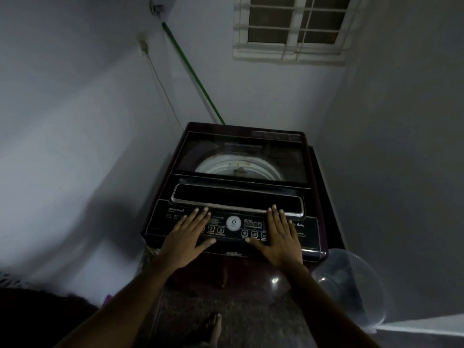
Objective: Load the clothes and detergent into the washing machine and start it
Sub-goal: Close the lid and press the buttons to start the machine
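A dark top-loading washing machine [313, 197] stands in the room's corner. Its glass lid [241, 156] is down, and the pale drum rim shows through it. My left hand [188, 237] lies flat on the left of the control panel [233, 223], fingers spread, fingertips near the lid's chrome handle [238, 207]. My right hand [278, 234] lies flat on the panel's right side in the same way. Neither hand holds anything. No clothes or detergent are in view.
A clear plastic tub [351, 285] sits on the floor right of the machine. A green hose [193, 74] and a power cord [160, 84] run down the back wall. Walls close in on both sides. A bare foot [213, 330] is on the floor.
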